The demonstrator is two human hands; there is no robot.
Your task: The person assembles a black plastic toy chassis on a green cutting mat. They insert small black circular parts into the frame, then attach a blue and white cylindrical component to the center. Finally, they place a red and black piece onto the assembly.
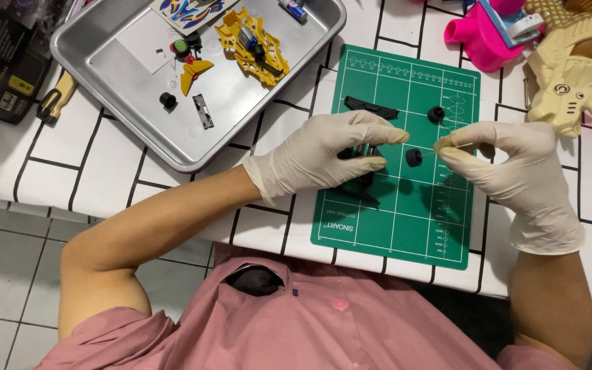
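Both my hands wear cream gloves and hover over a green cutting mat (405, 219). My left hand (327, 154) grips a black plastic toy part (359, 152) between thumb and fingers. My right hand (512, 164) pinches a thin metal pin (457, 146) between thumb and forefinger, its tip pointing left toward a small black wheel (414, 157) lying on the mat. A second black wheel (436, 114) and a flat black piece (371, 107) lie farther back on the mat.
A metal tray (138, 130) at the back left holds a yellow toy frame (251, 44), a yellow wing piece (194, 70), small black parts and a sticker sheet. A cream toy dragon head (573, 75) and pink toy parts (484, 38) sit at the back right. A yellow-handled tool (56, 96) lies left of the tray.
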